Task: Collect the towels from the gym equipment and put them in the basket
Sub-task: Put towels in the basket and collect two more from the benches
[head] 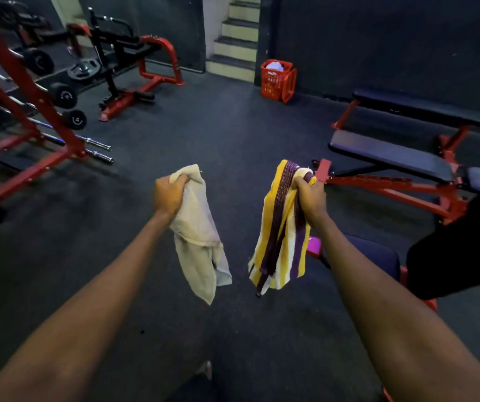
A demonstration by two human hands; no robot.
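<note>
The left hand (169, 195) hides the bunched top of the beige towel (198, 236), and the right hand (311, 198) covers the gathered end of the striped towel (279, 230). In the far red basket (276, 81), something pale shows above the rim, too small to identify. The dumbbell rack (30, 91) is cut off by the left edge, the near bench (392, 153) by the right edge. A pink object (314, 245) sits mostly hidden behind the striped towel.
</note>
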